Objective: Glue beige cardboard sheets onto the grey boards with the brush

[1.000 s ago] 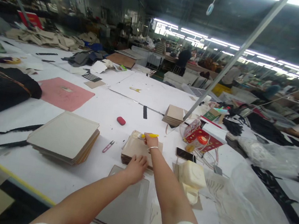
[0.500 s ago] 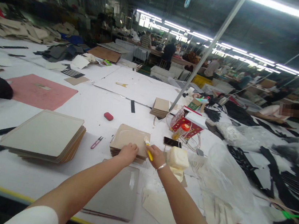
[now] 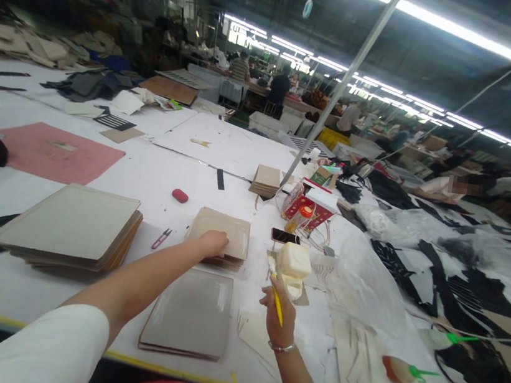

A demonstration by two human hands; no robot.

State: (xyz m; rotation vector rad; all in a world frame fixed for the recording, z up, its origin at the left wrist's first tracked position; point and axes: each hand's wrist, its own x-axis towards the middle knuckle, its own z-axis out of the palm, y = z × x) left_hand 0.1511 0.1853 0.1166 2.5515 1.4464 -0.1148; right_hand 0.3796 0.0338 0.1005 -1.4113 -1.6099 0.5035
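My left hand [image 3: 214, 244] is closed at the near part of a stack of tan cardboard sheets [image 3: 238, 230], seemingly pinching the top sheet; its fingertips are partly hidden. A wet-looking outline shows on that sheet. My right hand [image 3: 280, 320] grips a brush by its yellow handle [image 3: 277, 304], with the brush head beside a cream-coloured plastic container [image 3: 294, 261]. Below the stack, nearer to me, lies a low pile of grey boards [image 3: 189, 315] with a shiny patch at its upper right.
A taller stack of grey boards [image 3: 70, 217] stands at left. Pink thread snips [image 3: 162, 239], a red oval case [image 3: 180, 195] and a phone [image 3: 285, 236] lie around. Further right are a red box [image 3: 312, 208], clear plastic bags [image 3: 365, 287] and a green-tipped bottle [image 3: 399, 370]. A metal pole rises behind.
My right hand has drawn the brush away from the cardboard stack, toward me and beside the container. My left hand has shifted further onto the stack. The whole view has turned slightly right.
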